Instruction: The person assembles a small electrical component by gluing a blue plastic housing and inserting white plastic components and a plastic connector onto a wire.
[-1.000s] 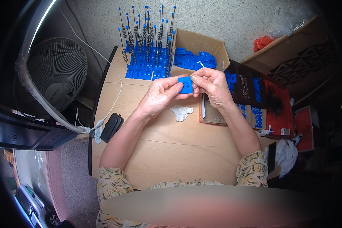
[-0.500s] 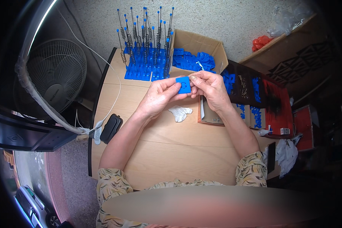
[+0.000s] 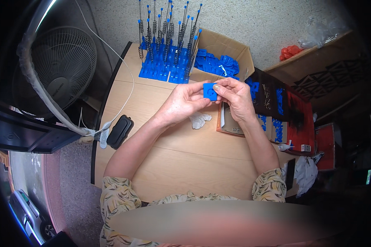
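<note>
Between my two hands, above the table, is a small square blue plastic plate (image 3: 210,92) with a curved mark on its face. My left hand (image 3: 184,103) pinches it by the left side and from below. My right hand (image 3: 237,97) has its thumb on the plate's right edge, fingers curled behind; whether they hold a smaller part cannot be made out. Below the hands lies a crumpled white tissue (image 3: 200,120). Beyond them stand blue bases (image 3: 160,68) carrying black springs (image 3: 167,43) with rods tipped in blue. Next to these, an open cardboard box (image 3: 245,61) holds loose blue pieces (image 3: 216,64).
A black case (image 3: 120,131) lies on the table's left, near a white cable and a fan (image 3: 64,78). At right are small blue parts (image 3: 278,131), metal pins (image 3: 266,96), a glue bottle (image 3: 284,146) and a red surface (image 3: 299,123). A brown flat box (image 3: 231,123) sits beside my right wrist.
The view has shifted, so the table things sit a little differently in it. My right thumb has moved onto the blue plate's edge; both hands still hold the plate.
</note>
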`<state>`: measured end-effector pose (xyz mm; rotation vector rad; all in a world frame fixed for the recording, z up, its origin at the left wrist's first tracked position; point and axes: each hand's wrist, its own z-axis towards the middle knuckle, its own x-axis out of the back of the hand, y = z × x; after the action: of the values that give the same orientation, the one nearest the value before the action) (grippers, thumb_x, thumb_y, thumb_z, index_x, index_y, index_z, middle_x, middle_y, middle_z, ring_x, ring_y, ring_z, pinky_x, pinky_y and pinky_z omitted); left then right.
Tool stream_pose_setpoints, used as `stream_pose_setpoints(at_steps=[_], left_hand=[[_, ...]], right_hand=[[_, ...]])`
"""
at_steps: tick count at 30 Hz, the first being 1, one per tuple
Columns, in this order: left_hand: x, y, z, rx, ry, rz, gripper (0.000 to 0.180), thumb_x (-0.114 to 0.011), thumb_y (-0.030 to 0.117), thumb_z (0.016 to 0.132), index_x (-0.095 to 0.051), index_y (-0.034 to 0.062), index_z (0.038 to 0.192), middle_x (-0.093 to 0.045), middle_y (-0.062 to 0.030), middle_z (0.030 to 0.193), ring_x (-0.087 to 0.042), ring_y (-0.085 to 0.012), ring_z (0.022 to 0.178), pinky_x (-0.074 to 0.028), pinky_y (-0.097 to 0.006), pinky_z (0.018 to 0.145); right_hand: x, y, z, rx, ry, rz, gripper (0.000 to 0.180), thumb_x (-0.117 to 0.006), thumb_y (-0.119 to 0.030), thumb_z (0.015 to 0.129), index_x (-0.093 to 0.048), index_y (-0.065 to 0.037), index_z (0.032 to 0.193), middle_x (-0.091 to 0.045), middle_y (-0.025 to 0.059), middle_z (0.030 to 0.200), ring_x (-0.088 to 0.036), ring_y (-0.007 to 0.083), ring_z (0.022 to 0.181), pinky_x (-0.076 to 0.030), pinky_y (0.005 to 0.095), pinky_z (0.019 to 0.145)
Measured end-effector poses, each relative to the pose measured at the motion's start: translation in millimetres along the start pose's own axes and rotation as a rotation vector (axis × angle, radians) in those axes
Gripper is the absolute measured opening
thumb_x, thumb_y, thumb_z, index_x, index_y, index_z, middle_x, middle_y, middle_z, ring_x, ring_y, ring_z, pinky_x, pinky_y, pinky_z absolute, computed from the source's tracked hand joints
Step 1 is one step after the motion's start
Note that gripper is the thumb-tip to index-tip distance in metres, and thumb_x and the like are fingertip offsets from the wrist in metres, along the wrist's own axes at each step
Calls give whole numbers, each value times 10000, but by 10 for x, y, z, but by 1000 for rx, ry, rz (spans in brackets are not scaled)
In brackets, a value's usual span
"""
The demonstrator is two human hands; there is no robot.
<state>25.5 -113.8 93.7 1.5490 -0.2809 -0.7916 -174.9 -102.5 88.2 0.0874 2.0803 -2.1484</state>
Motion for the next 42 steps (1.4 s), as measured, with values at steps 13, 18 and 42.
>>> stream_pose_setpoints(at_steps=[13,18,42], left_hand=[[183,-67,92,167,-45,-399,414,-420,219,1034,-522,-117,1253,-628,-250,1212,-653,-304,1111,-565,-389,943],[197,-97,97,166,-48,-409,421,-421,223,1030,-512,-123,1252,-627,-268,1200,-659,-312,1092,-567,-398,940],[124,-316,124,75,260,-147,357,-524,220,1029,-591,-41,1263,-676,-130,1108,-683,-168,978,-596,-261,866]], right_hand=[[-12,-25,10,46,13,-61,109,-732,-47,856,-684,18,930,-685,60,798,-602,84,651,-499,208,609],[-3,-15,20,5,12,-80,109,-736,-53,857,-685,15,926,-686,62,793,-600,82,646,-493,202,601],[-149,288,-159,98,136,-214,187,-727,-91,886,-659,41,1000,-680,37,855,-596,35,700,-504,184,609]])
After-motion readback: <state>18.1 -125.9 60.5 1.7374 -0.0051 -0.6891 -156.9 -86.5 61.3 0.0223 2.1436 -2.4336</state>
